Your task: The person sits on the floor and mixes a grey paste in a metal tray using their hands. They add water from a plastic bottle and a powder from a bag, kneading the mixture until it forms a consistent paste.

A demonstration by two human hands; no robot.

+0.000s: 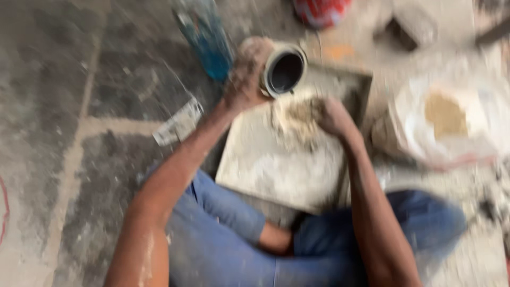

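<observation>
The left hand (245, 74) is wrapping around a short cylindrical pipe section (284, 72), tipping its dark open mouth toward the camera just above the far edge of a square slab (276, 170). The right hand (332, 116) is pressing into a mound of wet mortar (297, 114) on that slab; the blur is hiding whether its fingers are cupping any of it or lying flat. Judging from this, the work is going best if the pipe is being kept steady and close over the mound, so the paste is not dropping off the slab.

The mortar is looking grainy and pale, the slab dusty and flat, the pipe smooth-walled. A white sack (451, 119) with tan powder is sitting to the right, a blue tool (207, 42) lying on the rough floor (64, 106).
</observation>
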